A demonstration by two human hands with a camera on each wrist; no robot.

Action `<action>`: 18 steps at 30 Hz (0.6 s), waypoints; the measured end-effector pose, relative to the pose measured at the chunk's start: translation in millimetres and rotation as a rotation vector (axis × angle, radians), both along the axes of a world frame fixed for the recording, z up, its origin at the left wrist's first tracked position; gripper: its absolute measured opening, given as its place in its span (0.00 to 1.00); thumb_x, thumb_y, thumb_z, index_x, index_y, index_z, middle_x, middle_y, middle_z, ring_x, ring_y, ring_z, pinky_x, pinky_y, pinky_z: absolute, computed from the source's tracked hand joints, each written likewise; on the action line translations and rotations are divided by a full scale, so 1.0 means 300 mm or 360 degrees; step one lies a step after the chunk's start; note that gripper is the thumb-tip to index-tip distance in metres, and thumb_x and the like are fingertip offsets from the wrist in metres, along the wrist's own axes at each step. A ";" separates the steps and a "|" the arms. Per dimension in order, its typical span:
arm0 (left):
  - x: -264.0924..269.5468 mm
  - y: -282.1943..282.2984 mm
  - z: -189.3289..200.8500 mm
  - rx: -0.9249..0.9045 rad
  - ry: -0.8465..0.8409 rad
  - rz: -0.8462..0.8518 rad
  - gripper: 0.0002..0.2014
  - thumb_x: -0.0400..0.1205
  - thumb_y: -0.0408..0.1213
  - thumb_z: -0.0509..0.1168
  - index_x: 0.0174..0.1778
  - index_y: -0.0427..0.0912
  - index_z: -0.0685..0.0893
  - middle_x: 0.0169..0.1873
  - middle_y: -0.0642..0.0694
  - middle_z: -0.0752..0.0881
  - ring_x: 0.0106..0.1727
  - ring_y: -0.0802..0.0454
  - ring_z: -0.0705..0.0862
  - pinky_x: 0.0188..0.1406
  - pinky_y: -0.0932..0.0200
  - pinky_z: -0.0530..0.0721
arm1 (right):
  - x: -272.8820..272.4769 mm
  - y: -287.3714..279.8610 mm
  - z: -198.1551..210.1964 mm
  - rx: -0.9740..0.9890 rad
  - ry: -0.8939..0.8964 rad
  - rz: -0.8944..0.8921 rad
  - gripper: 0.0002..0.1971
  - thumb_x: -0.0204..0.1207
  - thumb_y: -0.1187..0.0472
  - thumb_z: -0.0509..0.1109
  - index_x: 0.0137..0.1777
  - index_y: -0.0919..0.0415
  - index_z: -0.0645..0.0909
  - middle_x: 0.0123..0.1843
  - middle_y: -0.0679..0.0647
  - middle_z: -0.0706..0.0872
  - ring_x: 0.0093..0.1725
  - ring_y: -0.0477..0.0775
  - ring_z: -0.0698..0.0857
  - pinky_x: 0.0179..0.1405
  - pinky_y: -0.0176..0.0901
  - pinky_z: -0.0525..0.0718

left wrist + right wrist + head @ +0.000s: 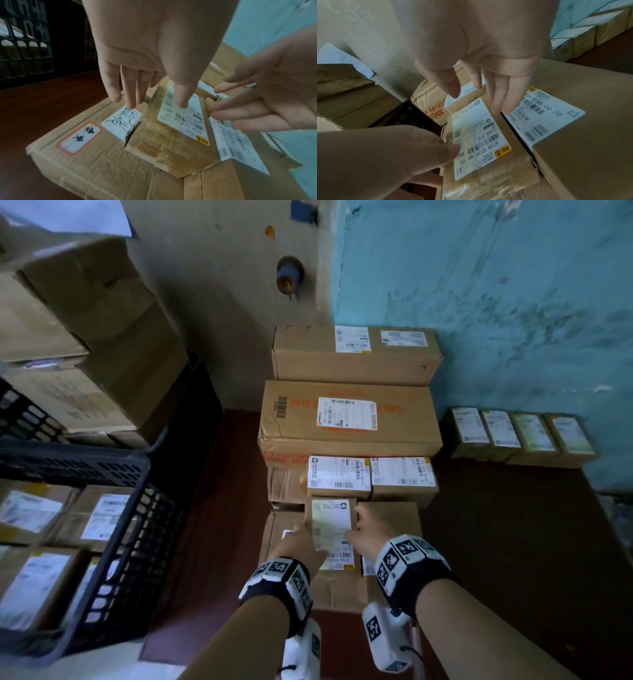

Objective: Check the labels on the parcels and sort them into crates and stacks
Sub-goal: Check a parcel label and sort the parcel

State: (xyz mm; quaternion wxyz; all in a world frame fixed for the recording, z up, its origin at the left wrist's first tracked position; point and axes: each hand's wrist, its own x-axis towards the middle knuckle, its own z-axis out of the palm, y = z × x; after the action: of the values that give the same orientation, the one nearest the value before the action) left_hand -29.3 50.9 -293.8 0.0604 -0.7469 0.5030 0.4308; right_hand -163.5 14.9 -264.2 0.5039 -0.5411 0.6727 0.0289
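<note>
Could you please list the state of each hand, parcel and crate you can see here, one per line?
Left hand: fingers straight, thumb resting on the small parcel's label.
Right hand: fingers straight, at the parcel's right edge.
Small parcel: taped shut, label up, lying on a larger carton.
Larger carton: closed, flat.
Black crate: holds labelled parcels.
Four small boxes: lined up by the wall.

Brown parcel (330, 529) w/ white label (477, 136); black crate (113, 542).

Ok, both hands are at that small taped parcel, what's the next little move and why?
Probably close both hands on the small taped parcel and lift it. The left hand has its thumb on the label; the right hand hovers open at the other edge, and the parcel lies on a larger box.
</note>
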 end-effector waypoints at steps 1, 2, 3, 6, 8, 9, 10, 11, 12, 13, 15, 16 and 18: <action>0.001 0.009 -0.005 0.0016 -0.0004 0.0018 0.27 0.86 0.45 0.64 0.76 0.36 0.65 0.69 0.40 0.79 0.69 0.45 0.81 0.61 0.55 0.80 | 0.005 0.003 -0.001 -0.0003 -0.0010 -0.0028 0.27 0.84 0.64 0.63 0.81 0.57 0.63 0.74 0.58 0.78 0.69 0.59 0.80 0.63 0.46 0.80; 0.005 0.014 -0.016 0.0019 -0.0011 0.0022 0.27 0.86 0.45 0.64 0.75 0.36 0.64 0.70 0.40 0.79 0.69 0.44 0.81 0.61 0.55 0.79 | 0.008 0.004 -0.008 0.0005 -0.0009 -0.0060 0.27 0.84 0.64 0.63 0.82 0.57 0.62 0.75 0.59 0.77 0.69 0.60 0.80 0.65 0.48 0.80; 0.008 0.016 -0.027 0.0014 -0.0006 0.0027 0.26 0.86 0.45 0.63 0.75 0.36 0.65 0.69 0.40 0.79 0.69 0.45 0.81 0.59 0.56 0.79 | 0.012 0.006 -0.009 -0.0007 -0.0013 -0.0077 0.27 0.84 0.63 0.63 0.82 0.57 0.62 0.75 0.59 0.77 0.69 0.59 0.80 0.65 0.47 0.80; 0.021 0.012 -0.052 -0.0001 0.0010 0.0019 0.22 0.87 0.42 0.62 0.74 0.37 0.66 0.68 0.42 0.80 0.67 0.46 0.82 0.51 0.60 0.77 | 0.034 0.019 -0.031 -0.0027 0.0077 -0.0033 0.24 0.85 0.61 0.63 0.80 0.56 0.66 0.75 0.55 0.77 0.70 0.57 0.80 0.60 0.40 0.77; 0.030 0.005 -0.061 0.0022 -0.0010 -0.0002 0.24 0.87 0.43 0.62 0.76 0.37 0.64 0.70 0.41 0.79 0.69 0.45 0.81 0.55 0.59 0.77 | 0.045 0.024 -0.051 -0.0046 0.0107 -0.0054 0.26 0.84 0.59 0.63 0.81 0.53 0.64 0.78 0.53 0.75 0.70 0.56 0.80 0.64 0.41 0.79; 0.036 0.004 -0.065 0.0039 -0.0014 -0.0026 0.26 0.87 0.44 0.61 0.77 0.37 0.62 0.71 0.40 0.78 0.70 0.44 0.80 0.59 0.57 0.78 | 0.049 0.025 -0.060 -0.0054 0.0102 -0.0072 0.27 0.84 0.58 0.63 0.82 0.52 0.63 0.79 0.52 0.73 0.70 0.55 0.80 0.64 0.43 0.80; 0.043 0.002 -0.069 0.0055 -0.0015 -0.0044 0.27 0.87 0.45 0.61 0.79 0.37 0.61 0.72 0.39 0.77 0.71 0.44 0.79 0.62 0.55 0.78 | 0.053 0.026 -0.070 -0.0059 0.0105 -0.0078 0.27 0.84 0.58 0.62 0.83 0.52 0.62 0.81 0.52 0.71 0.70 0.54 0.80 0.62 0.41 0.80; 0.051 0.001 -0.075 0.0053 -0.0017 -0.0056 0.27 0.88 0.45 0.60 0.78 0.37 0.61 0.72 0.39 0.78 0.71 0.43 0.79 0.63 0.54 0.78 | 0.057 0.028 -0.068 -0.0057 0.0110 -0.0082 0.27 0.85 0.59 0.62 0.83 0.53 0.62 0.81 0.52 0.70 0.71 0.54 0.79 0.60 0.38 0.78; 0.059 0.000 -0.079 0.0061 -0.0011 -0.0060 0.25 0.88 0.45 0.59 0.77 0.37 0.62 0.71 0.40 0.79 0.70 0.43 0.80 0.63 0.53 0.78 | 0.061 0.029 -0.069 -0.0064 0.0126 -0.0093 0.26 0.85 0.59 0.61 0.83 0.53 0.63 0.80 0.52 0.70 0.70 0.53 0.80 0.57 0.38 0.78; 0.067 -0.002 -0.085 0.0060 0.0003 -0.0061 0.24 0.88 0.45 0.58 0.76 0.37 0.63 0.69 0.40 0.80 0.68 0.43 0.81 0.62 0.52 0.80 | 0.064 0.029 -0.069 -0.0086 0.0139 -0.0105 0.24 0.85 0.60 0.62 0.81 0.53 0.66 0.78 0.52 0.74 0.66 0.53 0.81 0.55 0.39 0.79; 0.081 -0.003 -0.096 0.0076 0.0010 -0.0067 0.24 0.88 0.45 0.58 0.76 0.36 0.65 0.68 0.40 0.81 0.66 0.43 0.82 0.62 0.51 0.82 | 0.067 0.031 -0.075 -0.0133 0.0160 -0.0142 0.17 0.85 0.62 0.62 0.72 0.55 0.73 0.64 0.50 0.81 0.53 0.49 0.82 0.44 0.37 0.78; 0.087 -0.002 -0.098 0.0089 0.0008 -0.0061 0.24 0.88 0.45 0.58 0.75 0.36 0.65 0.67 0.40 0.81 0.66 0.43 0.83 0.63 0.51 0.82 | 0.072 0.031 -0.082 -0.0141 0.0177 -0.0154 0.12 0.84 0.63 0.61 0.66 0.55 0.74 0.55 0.48 0.80 0.47 0.47 0.80 0.39 0.35 0.76; 0.099 0.002 -0.112 0.0093 0.0048 -0.0036 0.21 0.87 0.45 0.57 0.73 0.38 0.68 0.65 0.40 0.83 0.63 0.43 0.84 0.64 0.48 0.83 | 0.085 0.031 -0.090 -0.0118 0.0234 -0.0184 0.07 0.84 0.64 0.62 0.58 0.53 0.70 0.51 0.47 0.77 0.45 0.48 0.79 0.41 0.35 0.76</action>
State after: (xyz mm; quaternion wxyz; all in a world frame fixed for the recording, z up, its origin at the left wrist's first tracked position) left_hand 0.4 51.4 -327.3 0.0797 -0.7325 0.4995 0.4557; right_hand -137.8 24.4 -291.2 0.4337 -0.5160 0.7386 0.0145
